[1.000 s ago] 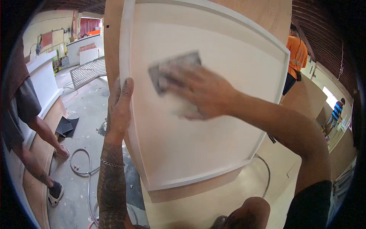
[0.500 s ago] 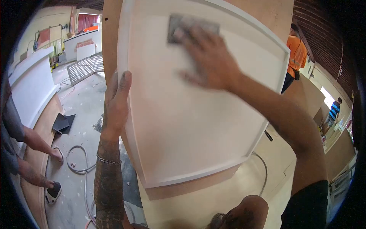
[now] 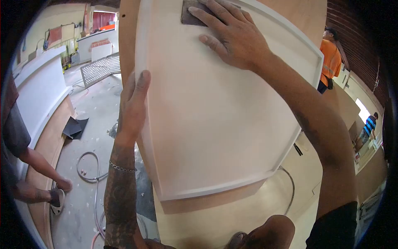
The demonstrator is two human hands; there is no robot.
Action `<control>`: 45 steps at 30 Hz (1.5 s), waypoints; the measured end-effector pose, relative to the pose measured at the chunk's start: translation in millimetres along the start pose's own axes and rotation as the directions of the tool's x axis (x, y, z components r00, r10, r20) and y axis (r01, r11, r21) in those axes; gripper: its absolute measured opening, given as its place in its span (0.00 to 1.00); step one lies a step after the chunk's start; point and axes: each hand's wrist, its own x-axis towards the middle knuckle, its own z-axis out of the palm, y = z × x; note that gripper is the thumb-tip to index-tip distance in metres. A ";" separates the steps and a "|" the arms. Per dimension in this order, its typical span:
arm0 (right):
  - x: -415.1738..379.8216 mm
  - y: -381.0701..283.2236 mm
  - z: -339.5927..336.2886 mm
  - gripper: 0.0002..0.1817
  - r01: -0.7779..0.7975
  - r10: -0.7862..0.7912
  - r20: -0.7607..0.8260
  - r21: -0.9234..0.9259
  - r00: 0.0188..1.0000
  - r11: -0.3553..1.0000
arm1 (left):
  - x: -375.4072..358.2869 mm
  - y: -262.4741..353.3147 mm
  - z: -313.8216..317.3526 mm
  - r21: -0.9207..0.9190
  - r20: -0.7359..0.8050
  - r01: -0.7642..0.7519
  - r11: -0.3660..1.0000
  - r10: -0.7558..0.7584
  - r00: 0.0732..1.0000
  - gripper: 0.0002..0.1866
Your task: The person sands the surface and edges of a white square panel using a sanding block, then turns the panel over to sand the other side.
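Observation:
A white panel (image 3: 224,137) with a raised rim stands tilted in front of me. My left hand (image 3: 134,101) grips its left edge, thumb on the front and fingers behind the side. Flat against the panel near the top, a dark grey piece of sandpaper (image 3: 192,15) lies beneath my right hand (image 3: 236,37). The fingers of that hand press and hold the sandpaper, the thumb off to the side on the white face. Part of the sandpaper is hidden under the fingers.
A pale board (image 3: 306,186) lies below the panel. At left, a person's leg (image 3: 41,166) is beside a white curved counter (image 3: 41,87). A hose (image 3: 96,195) coils on the floor (image 3: 101,108). Two people, one in an orange shirt (image 3: 331,60), are at right.
My right hand has slid upward on the panel with the sandpaper. The left hand keeps its hold on the edge. The view has shifted slightly, and the person at left has moved a foot.

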 end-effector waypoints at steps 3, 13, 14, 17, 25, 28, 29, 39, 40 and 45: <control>-25.2 -54.9 -14.6 0.31 0.294 -0.294 -0.049 0.320 0.955 0.901 | 2.4 -2.0 -2.8 -0.019 0.000 0.014 1.000 -0.014 1.000 0.31; -23.4 -47.7 -13.3 0.32 0.267 -0.276 -0.034 0.397 0.960 0.878 | 3.2 -5.9 -6.0 0.025 0.023 -0.030 0.999 0.029 0.999 0.33; -14.9 -29.1 -9.8 0.35 0.169 -0.176 0.002 0.266 0.984 0.949 | 2.4 -5.7 -5.5 0.017 0.020 0.011 1.000 -0.011 1.000 0.31; -11.4 -35.4 -6.3 0.38 0.063 -0.060 -0.032 0.103 0.998 0.993 | 3.0 -5.1 -4.3 -0.027 0.033 -0.014 1.000 0.015 0.999 0.31; -10.1 -45.6 -11.2 0.38 0.040 -0.039 -0.005 0.078 0.999 0.996 | 0.5 -3.1 -3.3 -0.057 0.045 -0.030 0.998 0.033 0.998 0.30; -24.6 -81.9 -20.7 0.31 0.131 -0.161 0.030 0.440 0.987 0.889 | 2.2 -2.5 -5.1 -0.064 0.055 -0.054 0.996 0.058 0.997 0.30; -22.2 -70.4 -18.7 0.31 0.127 -0.155 0.029 0.439 0.987 0.889 | 2.5 -3.2 -5.1 -0.042 0.065 -0.070 0.997 0.073 0.995 0.31; 3.5 -52.3 -12.4 0.32 0.061 -0.067 0.032 0.149 0.997 0.987 | 3.3 -4.3 -8.5 0.051 0.077 0.039 0.998 -0.042 0.996 0.30; 10.3 -48.5 -16.9 0.35 -0.080 0.068 0.076 0.165 0.995 0.983 | 2.3 -2.6 -5.4 -0.006 0.081 0.007 1.000 -0.007 0.997 0.31; -23.6 -89.3 -15.8 0.38 0.156 -0.185 0.029 0.423 0.982 0.893 | 3.3 -5.8 -10.6 0.037 0.073 -0.062 0.997 0.059 0.996 0.33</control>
